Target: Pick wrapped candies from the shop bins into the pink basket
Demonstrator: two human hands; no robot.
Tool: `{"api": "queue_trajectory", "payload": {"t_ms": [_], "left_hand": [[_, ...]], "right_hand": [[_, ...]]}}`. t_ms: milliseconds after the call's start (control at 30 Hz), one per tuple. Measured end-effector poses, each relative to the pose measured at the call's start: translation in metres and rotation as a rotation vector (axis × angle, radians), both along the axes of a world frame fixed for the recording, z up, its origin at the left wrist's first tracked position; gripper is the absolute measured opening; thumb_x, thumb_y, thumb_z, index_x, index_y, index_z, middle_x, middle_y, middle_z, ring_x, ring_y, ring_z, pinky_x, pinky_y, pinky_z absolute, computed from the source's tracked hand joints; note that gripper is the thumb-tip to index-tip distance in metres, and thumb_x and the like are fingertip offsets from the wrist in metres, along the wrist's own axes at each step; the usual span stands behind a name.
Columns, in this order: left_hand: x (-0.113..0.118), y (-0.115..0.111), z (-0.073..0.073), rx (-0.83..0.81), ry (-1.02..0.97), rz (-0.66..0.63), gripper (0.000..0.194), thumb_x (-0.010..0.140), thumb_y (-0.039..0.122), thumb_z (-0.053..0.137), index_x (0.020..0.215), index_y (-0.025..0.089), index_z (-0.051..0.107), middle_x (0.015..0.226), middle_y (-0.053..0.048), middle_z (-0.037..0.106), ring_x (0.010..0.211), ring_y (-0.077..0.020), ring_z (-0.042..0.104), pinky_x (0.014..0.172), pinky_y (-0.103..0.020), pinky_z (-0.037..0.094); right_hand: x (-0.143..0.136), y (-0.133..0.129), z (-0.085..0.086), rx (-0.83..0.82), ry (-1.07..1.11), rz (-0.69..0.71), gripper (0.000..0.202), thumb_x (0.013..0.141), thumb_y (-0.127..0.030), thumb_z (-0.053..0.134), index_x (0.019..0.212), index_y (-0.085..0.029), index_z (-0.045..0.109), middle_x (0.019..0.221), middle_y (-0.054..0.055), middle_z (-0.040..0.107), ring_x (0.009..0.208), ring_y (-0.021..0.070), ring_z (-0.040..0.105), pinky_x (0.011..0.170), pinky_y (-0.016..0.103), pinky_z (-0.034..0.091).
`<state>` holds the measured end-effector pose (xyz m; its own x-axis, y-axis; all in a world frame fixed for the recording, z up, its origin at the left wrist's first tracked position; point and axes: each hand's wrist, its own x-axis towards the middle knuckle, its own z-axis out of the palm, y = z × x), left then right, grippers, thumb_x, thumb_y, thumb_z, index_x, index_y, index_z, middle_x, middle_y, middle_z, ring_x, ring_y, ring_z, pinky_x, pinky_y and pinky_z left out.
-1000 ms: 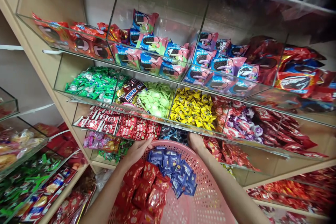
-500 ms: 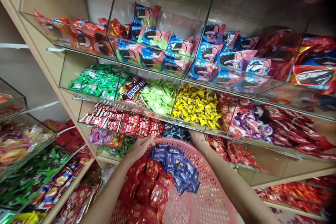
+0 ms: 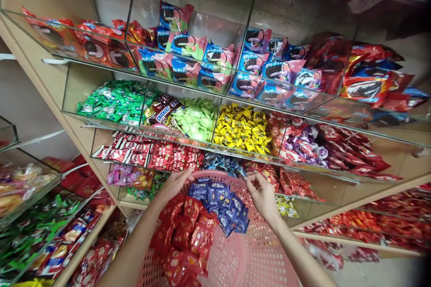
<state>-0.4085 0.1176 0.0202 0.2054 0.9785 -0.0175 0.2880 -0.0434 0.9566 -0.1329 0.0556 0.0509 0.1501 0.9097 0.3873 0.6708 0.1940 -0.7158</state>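
Basket [image 3: 262, 244], pink, perforated: before the lower shelf [image 3: 79, 141]. Contents: red packets [image 3: 190, 233], blue packets [image 3: 222, 202].
Left hand [image 3: 175, 184]: grip clamped on the rim.
Right hand [image 3: 264, 195]: fingertips close together near the dark sweets [image 3: 215, 161]; cannot tell whether any is held.
Step, apparently: handling sweets between basket and shelf. Next move seemingly calls for a steady basket, right fingers clear of the glass.

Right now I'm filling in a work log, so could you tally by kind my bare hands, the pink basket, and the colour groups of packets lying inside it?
Bare hands: 2, left hand and right hand
Pink basket: 1
Colour groups of packets inside: 2, red packets and blue-purple packets
Total: 5
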Motion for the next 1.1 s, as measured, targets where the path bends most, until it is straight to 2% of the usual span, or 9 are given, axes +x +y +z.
{"api": "queue_trajectory", "payload": {"t_ms": [133, 267, 333, 400, 567, 733, 900, 1033, 1100], "left_hand": [[-0.001, 0.001, -0.002, -0.028, 0.005, 0.007, 0.051, 0.076, 0.061, 0.04, 0.069, 0.019, 0.069, 0.087, -0.003, 0.071, 0.089, -0.0228, 0.062, 0.089, -0.031, 0.038], [-0.001, 0.002, -0.006, -0.031, -0.017, -0.001, 0.051, 0.075, 0.061, 0.042, 0.07, 0.018, 0.069, 0.088, -0.004, 0.071, 0.09, -0.0226, 0.061, 0.089, -0.03, 0.038], [0.0, 0.002, -0.006, -0.039, -0.019, 0.014, 0.052, 0.074, 0.062, 0.041, 0.068, 0.018, 0.068, 0.086, -0.004, 0.071, 0.09, -0.023, 0.062, 0.088, -0.031, 0.039], [0.0, 0.002, -0.004, -0.055, -0.011, 0.024, 0.053, 0.074, 0.063, 0.041, 0.066, 0.018, 0.068, 0.084, -0.004, 0.071, 0.09, -0.0236, 0.062, 0.088, -0.031, 0.04], [-0.001, -0.001, 0.001, -0.049, -0.001, 0.0, 0.052, 0.074, 0.063, 0.041, 0.069, 0.019, 0.069, 0.085, -0.004, 0.071, 0.091, -0.0237, 0.061, 0.086, -0.031, 0.041], [0.0, -0.001, -0.006, -0.028, -0.003, 0.034, 0.053, 0.074, 0.063, 0.04, 0.068, 0.019, 0.068, 0.084, -0.004, 0.071, 0.089, -0.0237, 0.062, 0.086, -0.031, 0.041], [0.0, -0.002, -0.008, -0.03, 0.005, 0.028, 0.052, 0.076, 0.062, 0.039, 0.067, 0.02, 0.068, 0.083, -0.004, 0.072, 0.09, -0.0241, 0.062, 0.088, -0.032, 0.039], [0.0, -0.004, 0.002, -0.022, 0.03, 0.009, 0.05, 0.076, 0.061, 0.04, 0.068, 0.02, 0.068, 0.086, -0.003, 0.071, 0.092, -0.0248, 0.06, 0.09, -0.032, 0.037], [0.0, -0.005, 0.007, -0.023, 0.03, 0.009, 0.05, 0.076, 0.06, 0.041, 0.068, 0.019, 0.068, 0.086, -0.004, 0.071, 0.093, -0.0249, 0.06, 0.09, -0.032, 0.037]], "right_hand": [[0.0, 0.003, -0.008, -0.128, 0.322, -0.023, 0.033, 0.075, -0.051, 0.055, 0.074, -0.018, 0.052, 0.056, 0.0, 0.057, 0.043, 0.0116, 0.045, 0.043, 0.024, 0.038], [0.009, 0.018, -0.019, -0.14, 0.497, -0.049, 0.036, 0.067, -0.053, 0.061, 0.073, -0.018, 0.051, 0.057, 0.002, 0.061, 0.049, 0.0156, 0.055, 0.053, 0.029, 0.047], [0.013, 0.031, -0.025, -0.113, 0.446, -0.058, 0.035, 0.068, -0.053, 0.059, 0.07, -0.019, 0.051, 0.056, 0.002, 0.06, 0.051, 0.016, 0.056, 0.055, 0.03, 0.047], [0.016, 0.046, -0.028, -0.102, 0.304, -0.063, 0.032, 0.07, -0.051, 0.056, 0.068, -0.019, 0.051, 0.053, 0.001, 0.058, 0.048, 0.0149, 0.053, 0.053, 0.028, 0.044], [0.008, 0.082, -0.024, -0.165, -0.069, -0.054, 0.018, 0.071, -0.033, 0.049, 0.06, -0.019, 0.053, 0.06, 0.001, 0.06, 0.055, 0.0139, 0.053, 0.057, 0.024, 0.04], [-0.009, 0.098, -0.023, -0.26, -0.136, -0.06, 0.02, 0.066, -0.026, 0.05, 0.047, -0.02, 0.047, 0.05, 0.0, 0.053, 0.053, 0.0133, 0.05, 0.053, 0.023, 0.033], [-0.023, 0.109, -0.032, -0.326, -0.128, -0.035, 0.026, 0.071, -0.032, 0.052, 0.049, -0.018, 0.05, 0.05, 0.001, 0.055, 0.051, 0.0118, 0.05, 0.052, 0.022, 0.034], [-0.02, 0.113, -0.033, -0.374, -0.114, 0.107, 0.045, 0.08, -0.05, 0.041, 0.058, -0.016, 0.06, 0.057, 0.003, 0.063, 0.05, 0.0102, 0.052, 0.052, 0.021, 0.039], [-0.011, 0.114, -0.033, -0.388, -0.135, 0.123, 0.051, 0.083, -0.053, 0.035, 0.065, -0.015, 0.063, 0.061, 0.004, 0.065, 0.048, 0.0108, 0.053, 0.051, 0.022, 0.041]]}}
